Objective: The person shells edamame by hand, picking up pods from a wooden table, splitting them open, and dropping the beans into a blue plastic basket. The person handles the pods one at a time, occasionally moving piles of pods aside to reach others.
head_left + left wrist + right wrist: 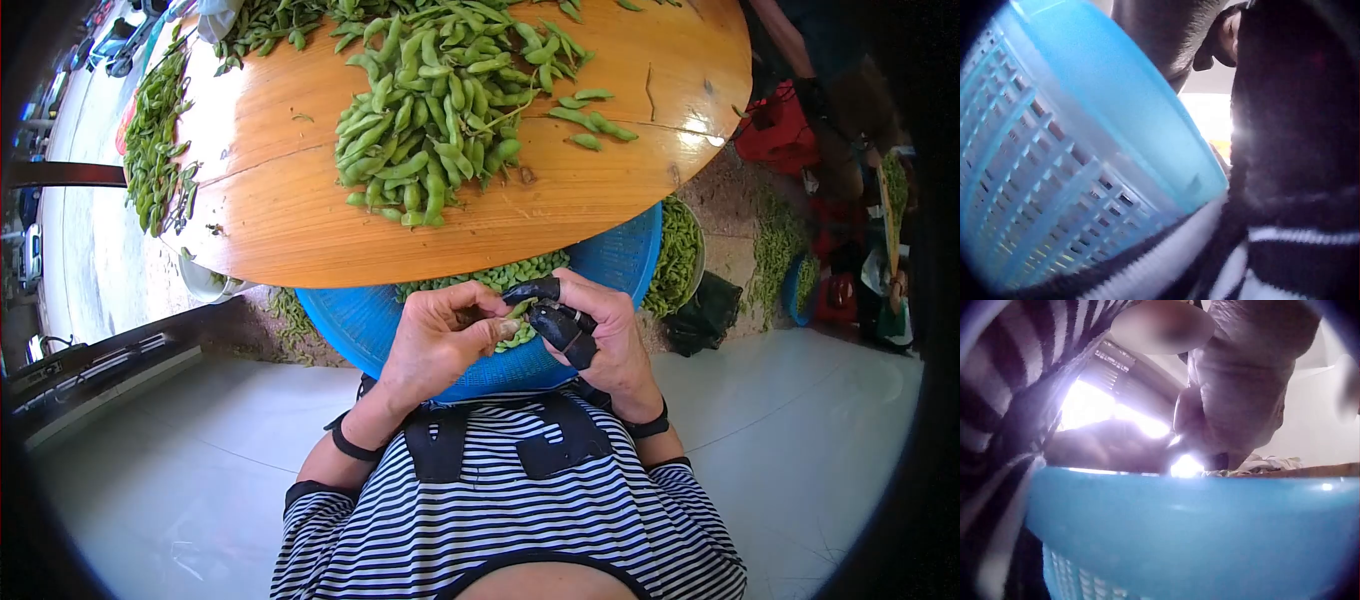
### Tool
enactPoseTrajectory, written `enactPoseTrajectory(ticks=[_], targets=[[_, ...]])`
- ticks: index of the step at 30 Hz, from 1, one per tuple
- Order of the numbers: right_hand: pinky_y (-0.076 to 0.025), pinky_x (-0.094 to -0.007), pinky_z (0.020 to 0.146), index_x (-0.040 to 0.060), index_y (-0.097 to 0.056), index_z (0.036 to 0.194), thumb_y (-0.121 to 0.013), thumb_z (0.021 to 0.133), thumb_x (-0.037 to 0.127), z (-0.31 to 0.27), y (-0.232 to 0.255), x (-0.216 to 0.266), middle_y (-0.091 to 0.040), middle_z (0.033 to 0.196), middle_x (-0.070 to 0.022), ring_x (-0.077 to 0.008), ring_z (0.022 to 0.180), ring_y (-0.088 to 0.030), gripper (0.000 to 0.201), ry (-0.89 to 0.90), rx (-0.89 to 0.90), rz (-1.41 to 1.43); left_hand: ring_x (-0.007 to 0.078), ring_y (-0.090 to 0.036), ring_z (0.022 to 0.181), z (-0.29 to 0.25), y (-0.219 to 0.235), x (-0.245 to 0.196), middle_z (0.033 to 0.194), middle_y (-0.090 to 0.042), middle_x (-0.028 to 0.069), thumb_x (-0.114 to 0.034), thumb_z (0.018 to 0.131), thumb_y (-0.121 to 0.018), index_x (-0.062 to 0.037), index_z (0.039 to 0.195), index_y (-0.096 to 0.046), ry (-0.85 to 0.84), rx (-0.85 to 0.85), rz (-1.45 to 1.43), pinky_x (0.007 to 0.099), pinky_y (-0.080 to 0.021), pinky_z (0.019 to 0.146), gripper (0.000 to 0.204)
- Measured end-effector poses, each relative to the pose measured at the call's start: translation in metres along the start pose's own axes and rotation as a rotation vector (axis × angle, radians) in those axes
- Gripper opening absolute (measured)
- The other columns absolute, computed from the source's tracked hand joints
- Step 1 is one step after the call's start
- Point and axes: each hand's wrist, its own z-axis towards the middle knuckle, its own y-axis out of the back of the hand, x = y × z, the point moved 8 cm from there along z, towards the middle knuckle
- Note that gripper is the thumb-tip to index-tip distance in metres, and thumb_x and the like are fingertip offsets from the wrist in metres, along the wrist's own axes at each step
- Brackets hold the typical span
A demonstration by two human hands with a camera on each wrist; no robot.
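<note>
Over a blue plastic basket [345, 325], both hands meet in the head view. My left hand [435, 340] pinches one end of a green soybean pod [521, 308] between thumb and fingers. On its other side my right hand [605, 325] pinches the same pod, with black coverings on the thumb and a finger. Shelled green beans [545, 265] lie in the basket below, partly hidden by the hands. In the left wrist view the slatted basket wall [1054, 150] fills the left side. The right wrist view shows the basket rim [1191, 506] under the right hand [1241, 375].
A wooden table [300, 220] stands just beyond the basket, bearing a large heap of soybean pods [430, 110] and another pile [155, 140] at its left. A tub of pods [677, 255] stands to the right, near a black bag [705, 312]. Scattered greens [778, 250] lie on the floor.
</note>
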Motion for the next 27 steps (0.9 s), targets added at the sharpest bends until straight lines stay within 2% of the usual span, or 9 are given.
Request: enactPoseTrajectory(ticks=[1, 3, 5, 7, 10, 13, 22, 26, 27], targets=[[-0.041, -0.0258, 0.063, -0.0008, -0.067, 0.106, -0.065, 0.079, 0.002, -0.001, -0.003, -0.007, -0.053, 0.079, -0.0061, -0.0149, 0.070, -0.052, 0.027, -0.074, 0.015, 0.171, 0.0076, -0.056, 0.059, 0.001, 0.004, 0.002, 0.077, -0.068, 0.0082, -0.001, 0.086, -0.070, 0.0007, 0.092, -0.069, 0.001, 0.001, 0.000, 0.0215, -0.044, 0.052, 0.006], [-0.041, -0.0251, 0.063, -0.0003, -0.068, 0.104, -0.065, 0.077, 0.001, -0.003, -0.006, -0.016, -0.054, 0.079, -0.0060, -0.0143, 0.069, -0.053, 0.027, -0.150, 0.029, 0.343, 0.0072, -0.052, 0.055, 0.002, -0.008, 0.016, 0.074, -0.066, 0.0077, -0.005, 0.088, -0.069, -0.0007, 0.092, -0.068, 0.143, 0.215, -0.489, 0.0201, -0.039, 0.049, 0.006], [-0.040, -0.0232, 0.061, 0.0009, -0.068, 0.105, -0.064, 0.076, 0.000, -0.009, -0.013, -0.031, -0.057, 0.081, -0.0058, -0.0128, 0.069, -0.054, 0.029, -0.337, 0.057, 0.525, 0.0072, -0.051, 0.054, 0.002, -0.008, 0.023, 0.073, -0.066, 0.0071, -0.007, 0.089, -0.069, -0.0012, 0.092, -0.068, 0.167, 0.234, -0.519, 0.0198, -0.037, 0.048, 0.007], [-0.039, -0.0233, 0.060, 0.0009, -0.067, 0.105, -0.065, 0.076, 0.000, -0.009, -0.012, -0.028, -0.055, 0.080, -0.0057, -0.0125, 0.068, -0.053, 0.029, -0.316, 0.038, 0.462, 0.0072, -0.050, 0.053, -0.001, -0.012, 0.023, 0.072, -0.065, 0.0065, -0.009, 0.089, -0.069, -0.0017, 0.093, -0.068, 0.187, 0.252, -0.550, 0.0196, -0.036, 0.048, 0.008], [-0.038, -0.0243, 0.057, 0.0005, -0.067, 0.106, -0.066, 0.078, 0.001, -0.006, -0.010, -0.020, -0.052, 0.078, -0.0055, -0.0125, 0.065, -0.050, 0.027, -0.213, -0.026, 0.255, 0.0088, -0.053, 0.055, -0.002, -0.005, 0.015, 0.070, -0.064, 0.0063, -0.008, 0.085, -0.073, 0.0000, 0.091, -0.067, 0.062, 0.018, -0.159, 0.0217, -0.040, 0.048, 0.011], [-0.037, -0.0262, 0.056, 0.0000, -0.066, 0.106, -0.066, 0.081, 0.002, -0.005, -0.010, -0.008, -0.049, 0.076, -0.0061, -0.0136, 0.064, -0.048, 0.025, -0.096, -0.080, 0.076, 0.0132, -0.060, 0.061, -0.009, -0.006, -0.017, 0.072, -0.062, 0.0073, -0.003, 0.075, -0.079, 0.0042, 0.090, -0.066, -0.401, -0.151, 0.429, 0.0276, -0.047, 0.054, 0.021], [-0.038, -0.0278, 0.056, -0.0009, -0.065, 0.105, -0.061, 0.086, 0.006, -0.009, -0.012, -0.003, -0.048, 0.076, -0.0073, -0.0165, 0.064, -0.049, 0.020, -0.059, -0.172, 0.064, 0.0258, -0.059, 0.059, -0.017, -0.009, -0.033, 0.071, -0.059, 0.0134, 0.004, 0.078, -0.072, 0.0027, 0.094, -0.064, -0.763, -0.326, 0.593, 0.0312, -0.045, 0.052, 0.018], [-0.039, -0.0286, 0.056, -0.0014, -0.065, 0.102, -0.060, 0.086, 0.005, -0.007, -0.012, -0.010, -0.048, 0.075, -0.0069, -0.0171, 0.064, -0.050, 0.018, -0.067, -0.182, 0.111, 0.0196, -0.057, 0.056, -0.010, -0.003, -0.029, 0.067, -0.059, 0.0097, 0.000, 0.087, -0.066, 0.0021, 0.090, -0.062, -0.612, -0.269, 0.526, 0.0287, -0.044, 0.050, 0.006], [-0.039, -0.0286, 0.056, -0.0014, -0.065, 0.102, -0.060, 0.086, 0.005, -0.006, -0.010, -0.010, -0.048, 0.075, -0.0069, -0.0171, 0.064, -0.050, 0.018, -0.068, -0.181, 0.112, 0.0156, -0.055, 0.055, -0.002, 0.001, -0.016, 0.065, -0.058, 0.0073, -0.005, 0.091, -0.063, 0.0017, 0.087, -0.060, -0.397, -0.189, 0.388, 0.0270, -0.043, 0.050, 0.008]])
